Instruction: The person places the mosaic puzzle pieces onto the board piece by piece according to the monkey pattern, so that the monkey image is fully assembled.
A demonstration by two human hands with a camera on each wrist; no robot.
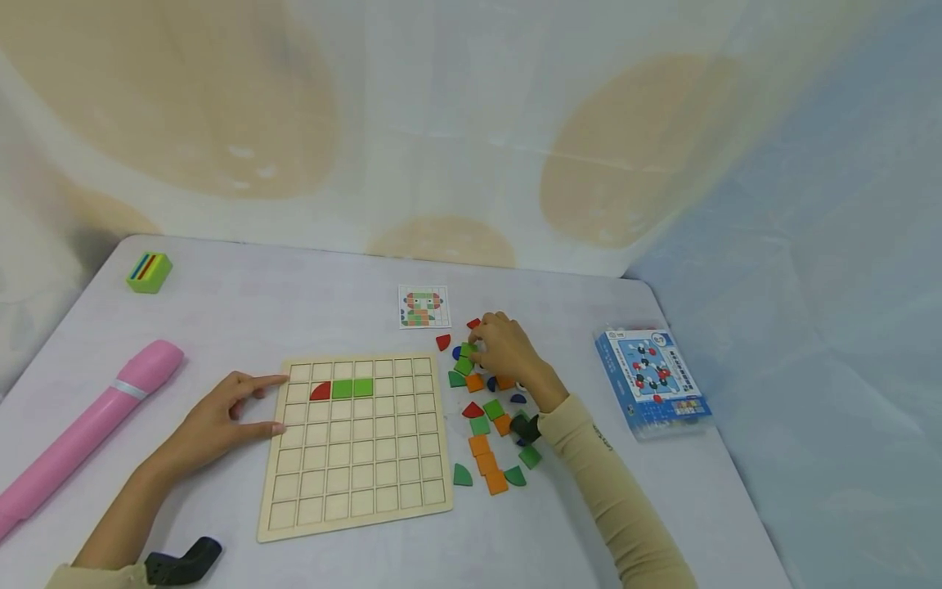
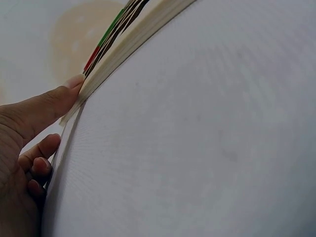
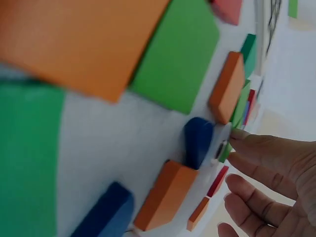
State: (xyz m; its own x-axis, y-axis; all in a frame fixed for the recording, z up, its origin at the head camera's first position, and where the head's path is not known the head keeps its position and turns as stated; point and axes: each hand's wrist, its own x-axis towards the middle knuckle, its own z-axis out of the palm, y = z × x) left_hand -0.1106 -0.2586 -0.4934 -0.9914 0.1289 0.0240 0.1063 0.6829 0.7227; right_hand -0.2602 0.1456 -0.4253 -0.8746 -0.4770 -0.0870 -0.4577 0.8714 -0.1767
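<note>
Orange tile (image 3: 74,39) foremost; beyond, a green tile (image 1: 467,349) seems pinched between the right fingers (image 3: 261,171)

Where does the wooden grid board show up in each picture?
Head: the wooden grid board lies left of centre, lower half, left hand at its edge.
Left wrist: its pale edge slants across the upper left.
Right wrist: apparently just a pale sliver, upper right.
Shared landmark: the white table.

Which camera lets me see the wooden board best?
The head camera, because it shows the whole wooden board from above, with all its little squares. The left wrist camera sees just part of it, nearly edge-on. The right wrist camera has only a thin strip near the top right that looks like its edge.
</note>
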